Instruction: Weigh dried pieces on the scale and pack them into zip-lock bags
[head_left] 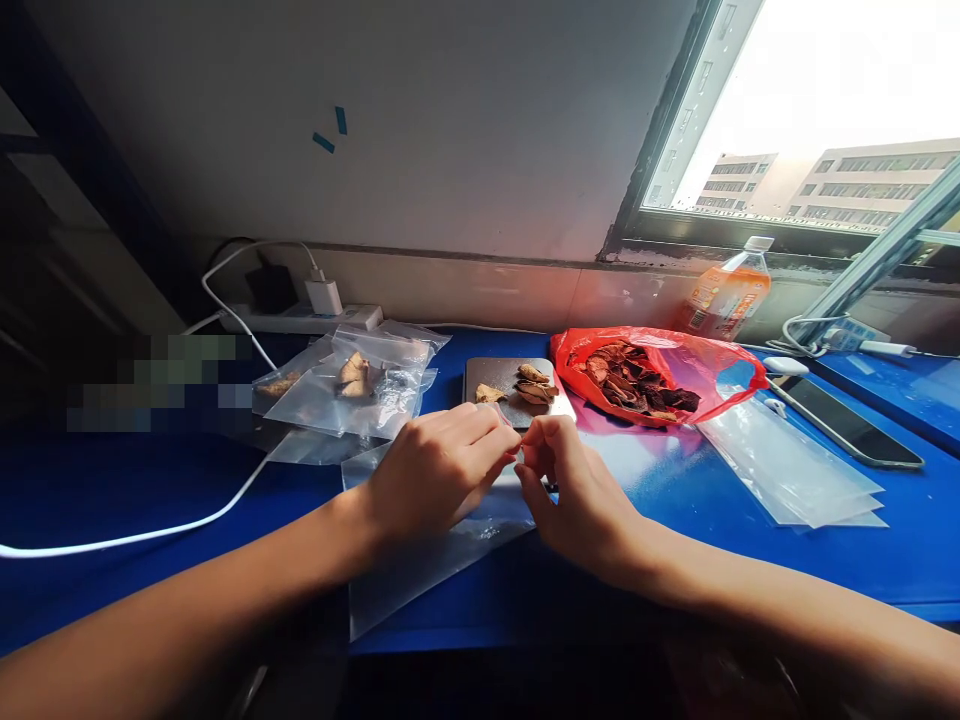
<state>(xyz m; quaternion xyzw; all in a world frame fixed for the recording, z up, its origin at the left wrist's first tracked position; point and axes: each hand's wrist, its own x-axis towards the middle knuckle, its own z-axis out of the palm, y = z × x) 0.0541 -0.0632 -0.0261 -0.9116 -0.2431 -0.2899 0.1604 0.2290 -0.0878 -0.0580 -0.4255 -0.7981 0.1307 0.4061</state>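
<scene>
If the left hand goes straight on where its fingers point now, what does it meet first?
Most likely the right hand: the left hand points at its fingertips, almost touching, both seemingly pinching the clear bag.

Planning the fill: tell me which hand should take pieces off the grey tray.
Right, probably: the right hand sits just below the dried pieces on the grey tray, while the left hand lies across the clear bag.

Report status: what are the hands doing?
Left hand, right hand both pinching top edge of clear bag. Bag flat on blue table. Scale with dried pieces right behind them.
</scene>
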